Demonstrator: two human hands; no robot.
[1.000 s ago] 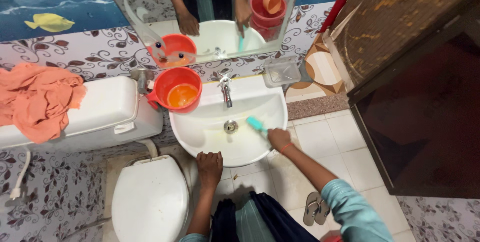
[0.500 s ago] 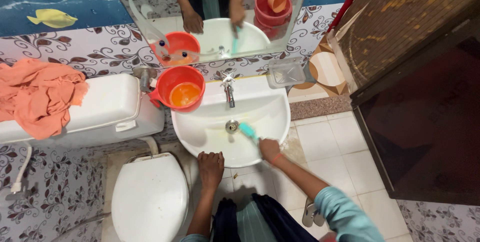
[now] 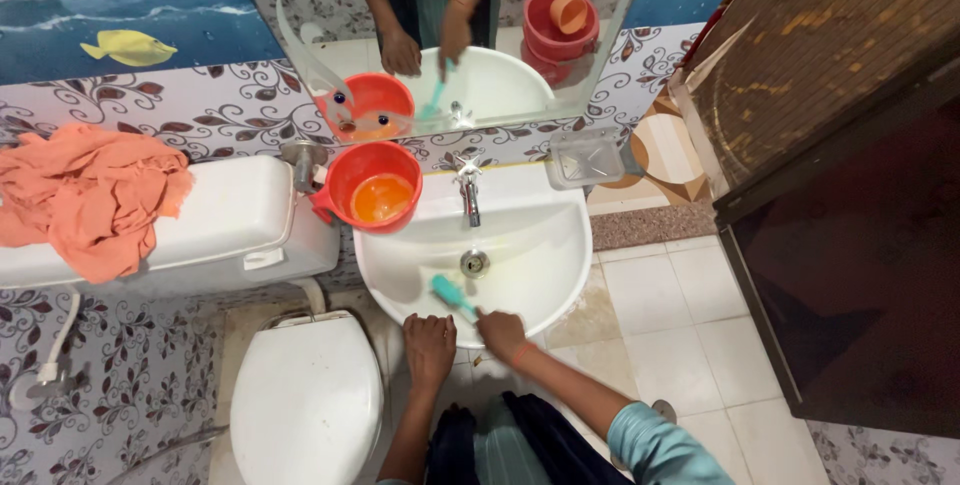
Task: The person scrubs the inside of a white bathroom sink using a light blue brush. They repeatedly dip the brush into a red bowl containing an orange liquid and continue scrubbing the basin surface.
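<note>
The right hand point(image 3: 502, 333) is closed around the handle of a small teal plastic scrubbing brush point(image 3: 450, 294), whose head lies against the inside of the white ceramic wash basin point(image 3: 560, 245), low on the near wall and a little to the left of the metal drain point(image 3: 474, 263). The brush's long axis runs on a diagonal from the fingers at the basin's front rim up and to the left, so the bristled end points away from the wrist, toward the basin's left side rather than straight at the chrome tap point(image 3: 468, 190) behind it. The left hand point(image 3: 430, 345) sits just beside the right one, fingers curled down over the basin's front edge; it holds nothing loose, only the rim. Of the two, the right hand alone is joined to the brush, while the left is close to the brush head yet apart from it. An orange plastic mug point(image 3: 375, 185) stands on the basin's back left corner, next to the white toilet cistern point(image 3: 200, 215), well clear of the brush.
</note>
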